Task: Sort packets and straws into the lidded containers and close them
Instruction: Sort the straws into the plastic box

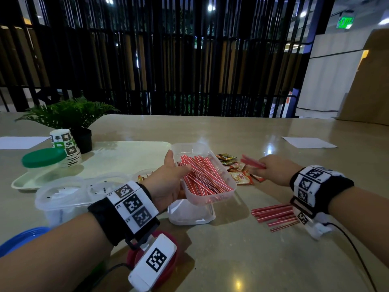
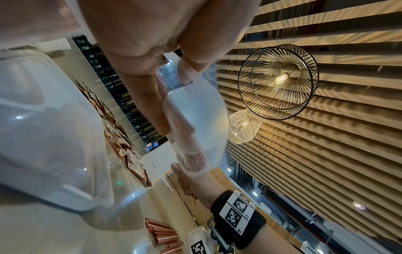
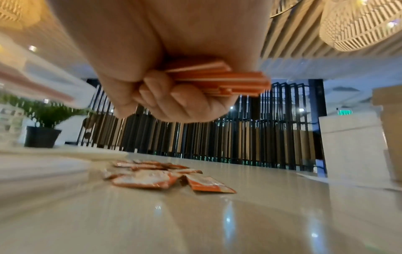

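Pale and glossy, the tabletop [image 1: 242, 260] runs back to a black slatted screen [image 1: 189, 60]. Nearest the person, a small heap of red-and-white straws [image 1: 273, 216] lies loose on the table under the right wrist. Just beyond, the left hand [image 1: 168, 182] holds a clear rectangular container [image 1: 219, 197] lifted and tilted above a second clear tub [image 1: 189, 216], thumb on the near rim and fingers underneath; it is well filled with more straws [image 1: 202, 175]. To its right, apart from the container, the right hand [image 1: 273, 169] is closed in a fist round a bundle of straws [image 1: 251, 162] whose ends poke out toward the container. Between the two hands, sachet packets [image 1: 237, 171] lie scattered flat on the table. At the left sit a lidded clear tub [image 1: 61, 197], a pale tray [image 1: 130, 152], a green lid [image 1: 43, 158], a patterned paper cup [image 1: 66, 146] and, farthest, a potted fern [image 1: 69, 114].
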Demonstrator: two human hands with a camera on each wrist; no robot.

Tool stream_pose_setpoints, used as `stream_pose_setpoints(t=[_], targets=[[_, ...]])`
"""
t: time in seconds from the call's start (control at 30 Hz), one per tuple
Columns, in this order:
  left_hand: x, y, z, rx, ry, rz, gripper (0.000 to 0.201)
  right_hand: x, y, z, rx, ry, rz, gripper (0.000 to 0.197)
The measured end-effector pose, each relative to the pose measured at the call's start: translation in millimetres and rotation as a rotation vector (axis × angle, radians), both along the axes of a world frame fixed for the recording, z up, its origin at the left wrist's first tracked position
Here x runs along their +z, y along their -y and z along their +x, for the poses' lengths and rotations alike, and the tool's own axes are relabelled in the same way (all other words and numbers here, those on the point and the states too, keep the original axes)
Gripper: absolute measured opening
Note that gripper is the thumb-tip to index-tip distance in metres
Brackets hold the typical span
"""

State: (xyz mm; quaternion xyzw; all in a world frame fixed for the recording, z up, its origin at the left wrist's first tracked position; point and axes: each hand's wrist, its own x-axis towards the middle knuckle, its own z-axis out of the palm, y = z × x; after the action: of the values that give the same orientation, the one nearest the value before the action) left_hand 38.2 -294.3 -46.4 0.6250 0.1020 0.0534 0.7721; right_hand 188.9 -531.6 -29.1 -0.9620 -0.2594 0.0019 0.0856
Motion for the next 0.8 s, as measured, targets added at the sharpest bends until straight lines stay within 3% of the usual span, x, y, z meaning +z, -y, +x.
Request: stream_pose_setpoints(t=[0.2,0.43,0.67,0.8], targets=[[-1,0,0,-0.006,0.003,0.017,0.052,5,-17,-23,-0.008,-0.153,0.428,0.046],[-1,-2,-3,-0.012,0.022,0.015,0.045,0,-30,-39,0.132,-0.151,0.455,0.046],[-2,-1,-5,-0.001,0.023,0.018,0.043,0,-37,-50,0.192,-0.283,0.608,0.025],[-1,-2,-5,0.004,0.023,0.025,0.046,-10,-38,-53,0.174,-0.325,0.526,0.026]])
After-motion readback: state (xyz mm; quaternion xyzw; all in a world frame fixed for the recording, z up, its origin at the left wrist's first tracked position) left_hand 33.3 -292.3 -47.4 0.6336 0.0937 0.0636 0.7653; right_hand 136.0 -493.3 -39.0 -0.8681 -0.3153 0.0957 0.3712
